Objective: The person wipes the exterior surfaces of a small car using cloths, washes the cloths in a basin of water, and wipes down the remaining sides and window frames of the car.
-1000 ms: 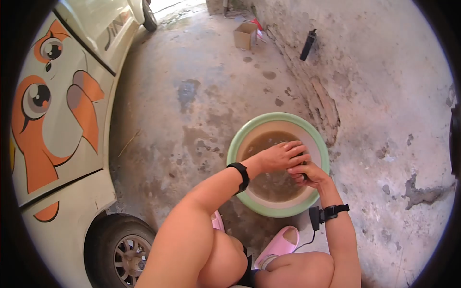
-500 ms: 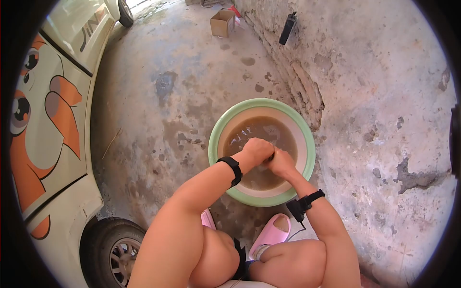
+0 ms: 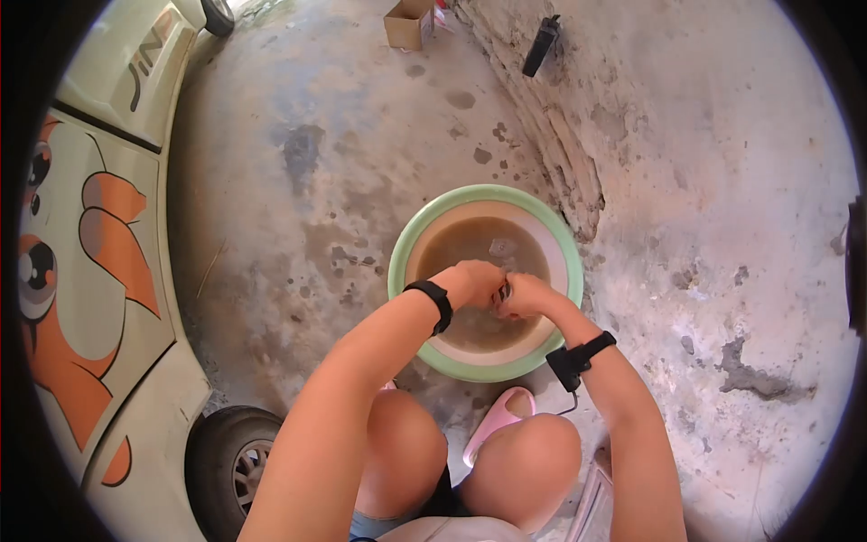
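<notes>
A round basin with a pale green rim (image 3: 411, 237) stands on the floor in front of my knees. Murky brown water (image 3: 470, 237) fills its lower part. Just above the water my left hand (image 3: 480, 278) and my right hand (image 3: 526, 296) meet, their fingers curled in against each other. A small dark bit shows between them, but it is too small and too covered to name. Black straps sit on both wrists, the right one (image 3: 582, 358) bearing a small box with a cable.
At the left stands a cream vehicle (image 3: 172, 379) with a cartoon painted on its side; its wheel (image 3: 237, 465) is near my left leg. A cracked wall (image 3: 704, 181) rises at the right. Farther off are an open cardboard box (image 3: 410, 25) and a black object (image 3: 542, 45).
Both hands have stayed together over the basin, with the fingers shifting slightly and the right hand turning. The camera view has moved a little, and my knees sit closer together.
</notes>
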`<action>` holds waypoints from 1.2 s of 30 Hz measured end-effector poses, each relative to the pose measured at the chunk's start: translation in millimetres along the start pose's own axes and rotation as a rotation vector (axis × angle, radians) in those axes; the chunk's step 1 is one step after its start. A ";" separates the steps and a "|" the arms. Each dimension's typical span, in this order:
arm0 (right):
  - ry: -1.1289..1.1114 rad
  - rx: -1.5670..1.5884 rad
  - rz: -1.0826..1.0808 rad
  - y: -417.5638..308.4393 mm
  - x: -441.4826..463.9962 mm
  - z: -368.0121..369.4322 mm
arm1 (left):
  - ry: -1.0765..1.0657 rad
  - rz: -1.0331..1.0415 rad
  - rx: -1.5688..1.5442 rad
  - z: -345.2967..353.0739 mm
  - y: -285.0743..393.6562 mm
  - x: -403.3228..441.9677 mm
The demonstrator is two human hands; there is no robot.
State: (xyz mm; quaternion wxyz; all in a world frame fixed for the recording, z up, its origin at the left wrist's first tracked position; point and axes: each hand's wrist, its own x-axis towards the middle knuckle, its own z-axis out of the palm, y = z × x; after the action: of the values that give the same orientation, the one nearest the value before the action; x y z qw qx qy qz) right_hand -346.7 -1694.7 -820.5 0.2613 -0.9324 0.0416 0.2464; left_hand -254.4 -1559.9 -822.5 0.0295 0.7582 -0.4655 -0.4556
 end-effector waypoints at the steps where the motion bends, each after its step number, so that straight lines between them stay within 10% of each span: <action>1: -0.224 0.220 0.088 -11.9 -11.2 -26.5 | -0.022 0.062 -0.175 9.0 -7.0 1.8; 4: -0.308 0.613 0.341 -21.6 -41.5 -59.2 | -0.027 0.169 -0.490 -14.5 10.6 -42.5; 7: 0.193 -0.126 0.217 -10.6 -73.8 -37.7 | 0.540 -0.200 0.496 -24.1 37.5 -84.2; 14: -0.033 0.780 0.235 -120.4 -162.7 -150.9 | 0.278 -0.127 -0.661 -102.2 115.7 -224.8; 19: -0.010 0.549 0.069 -247.2 -253.7 -240.9 | 0.570 0.063 -1.268 -102.5 186.9 -328.2; 26: -0.530 0.660 -0.133 -303.1 -339.3 -328.6 | 0.270 0.032 -1.323 -148.6 246.8 -492.0; 29: -0.676 0.818 -0.015 -346.7 -388.5 -390.8 | 0.688 0.389 -1.281 -138.6 262.0 -509.1; 36: -0.617 1.026 -0.079 -376.7 -404.3 -444.1 | 0.985 0.057 -1.259 -206.9 309.3 -581.1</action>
State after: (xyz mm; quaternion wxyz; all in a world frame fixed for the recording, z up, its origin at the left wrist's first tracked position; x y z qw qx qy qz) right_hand -428.5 -1616.9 -120.5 0.6869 -0.5735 0.0427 0.4444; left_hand -403.8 -1387.2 -171.3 0.6656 0.7012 -0.0736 -0.2447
